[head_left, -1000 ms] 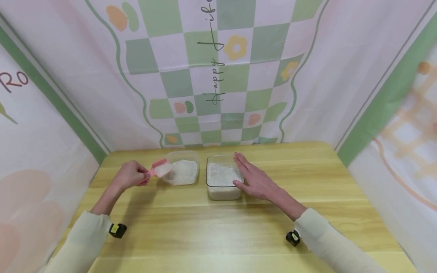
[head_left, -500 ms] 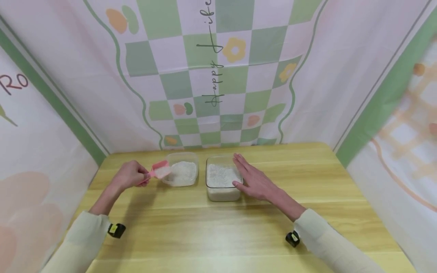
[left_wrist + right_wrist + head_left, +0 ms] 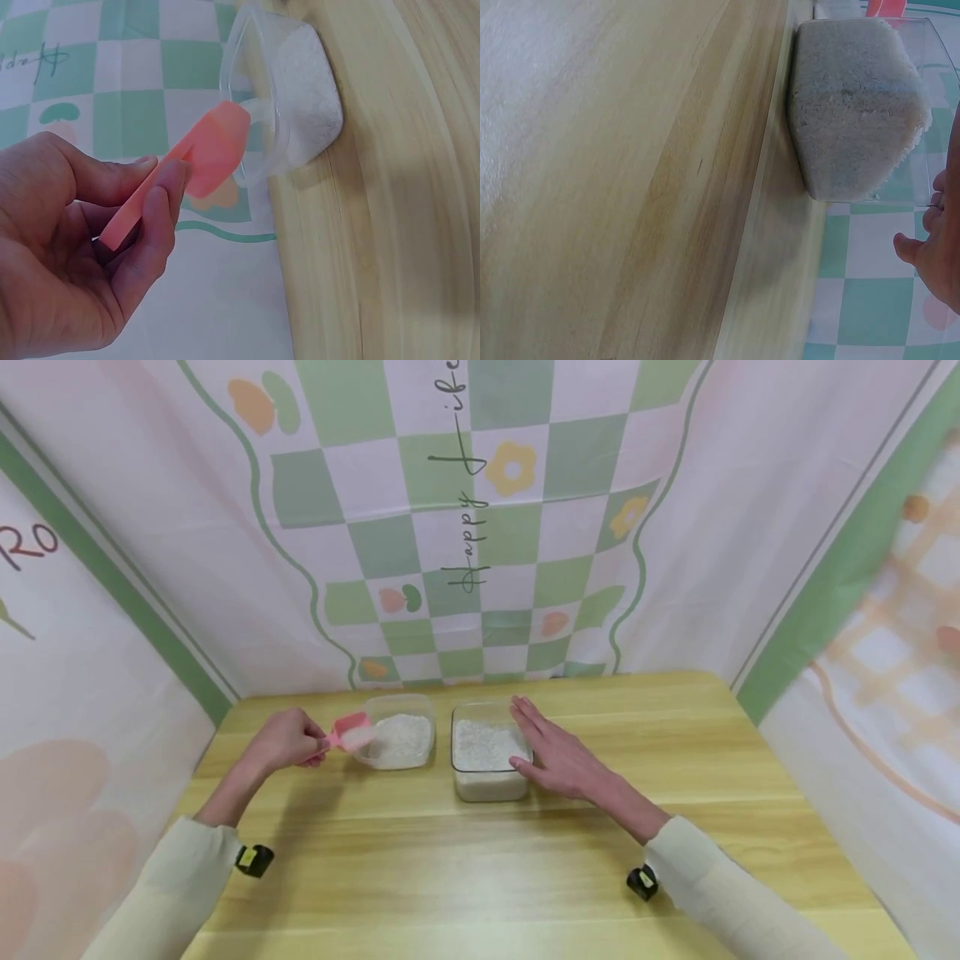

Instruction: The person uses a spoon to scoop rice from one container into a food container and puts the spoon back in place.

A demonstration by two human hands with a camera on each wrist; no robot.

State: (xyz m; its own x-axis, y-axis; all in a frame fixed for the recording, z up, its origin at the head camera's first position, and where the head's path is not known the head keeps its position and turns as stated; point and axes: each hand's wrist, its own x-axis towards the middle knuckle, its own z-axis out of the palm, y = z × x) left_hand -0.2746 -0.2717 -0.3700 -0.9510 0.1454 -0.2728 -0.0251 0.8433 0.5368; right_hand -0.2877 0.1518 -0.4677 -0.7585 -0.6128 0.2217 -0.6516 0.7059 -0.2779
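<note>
My left hand point(image 3: 288, 741) pinches the handle of a pink scoop point(image 3: 351, 732) between thumb and fingers. The scoop tips toward a clear plastic container point(image 3: 279, 161), its mouth at the rim, and a white stream of rice point(image 3: 259, 111) falls from it. White rice point(image 3: 402, 739) lies inside that container. To its right stands a deeper clear square box point(image 3: 491, 787), filled most of the way with rice point(image 3: 855, 105). Straight fingers of my right hand point(image 3: 558, 756) lie along the box's right rim, thumb near its front corner.
Both containers stand near the back of the wooden table point(image 3: 480, 877). Behind the table hangs a checked cloth point(image 3: 450, 527), and printed cloths close off the left and right sides.
The scoop has tilted a little further, and less rice shows in it. My left hand stays at nearly the same spot. My right hand has kept its place on the box.
</note>
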